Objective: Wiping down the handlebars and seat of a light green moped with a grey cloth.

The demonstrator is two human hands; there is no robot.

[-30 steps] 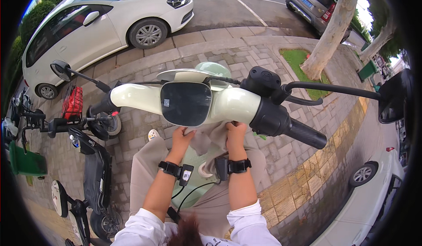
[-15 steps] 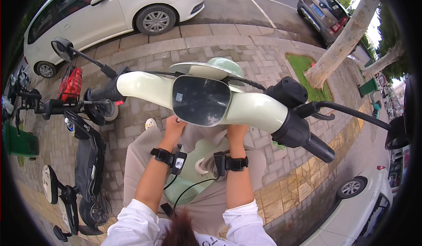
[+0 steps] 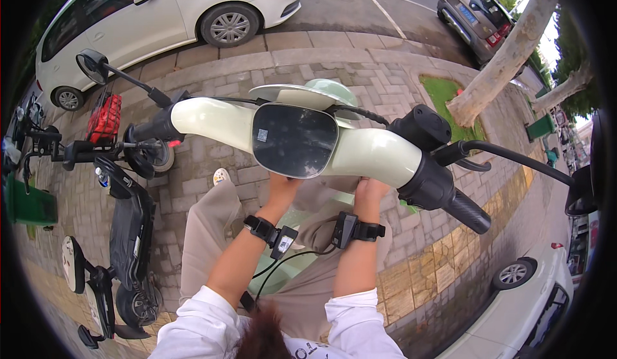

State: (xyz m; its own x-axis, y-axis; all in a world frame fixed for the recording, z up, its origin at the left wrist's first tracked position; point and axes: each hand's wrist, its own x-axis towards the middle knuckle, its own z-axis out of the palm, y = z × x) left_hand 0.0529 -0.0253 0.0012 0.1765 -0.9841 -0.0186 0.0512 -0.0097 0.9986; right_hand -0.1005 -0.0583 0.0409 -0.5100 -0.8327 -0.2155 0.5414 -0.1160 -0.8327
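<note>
A brick-paved sidewalk (image 3: 360, 83) beside a road fills the view from above, well beyond the hands. At the far left a white car (image 3: 160, 18) is parked along the kerb; a grey car (image 3: 475, 15) stands at the far right, near a leaning tree trunk (image 3: 508, 54). Another white car (image 3: 533, 301) shows at the lower right.

The person sits astride a pale green scooter (image 3: 379, 157), knees in beige trousers on either side. Its handlebar runs across the picture just above both hands, with a dark, unlit display panel (image 3: 294, 139) in the middle, a black right grip (image 3: 466, 210) out past the right hand and a round mirror (image 3: 94, 65) on a stalk far out to the left. To the left of the left arm stands a black parked scooter (image 3: 125, 230), with a red crate (image 3: 104, 116) beyond it and a green bin (image 3: 26, 201) at the edge; what either holds cannot be seen.

Both hands reach under the handlebar, just below the display. The left hand (image 3: 281, 187) and right hand (image 3: 369, 191) each have their fingers hidden behind the handlebar body, so it cannot be told whether they are gripping, clenched or loose, or what they touch. Each wrist wears a black strap with a small device, joined by a thin black cable (image 3: 283, 266).

Judging by this, the work under the dashboard seems under way: neither hand is on a grip, the display is dark, and the scooter looks stationary.
</note>
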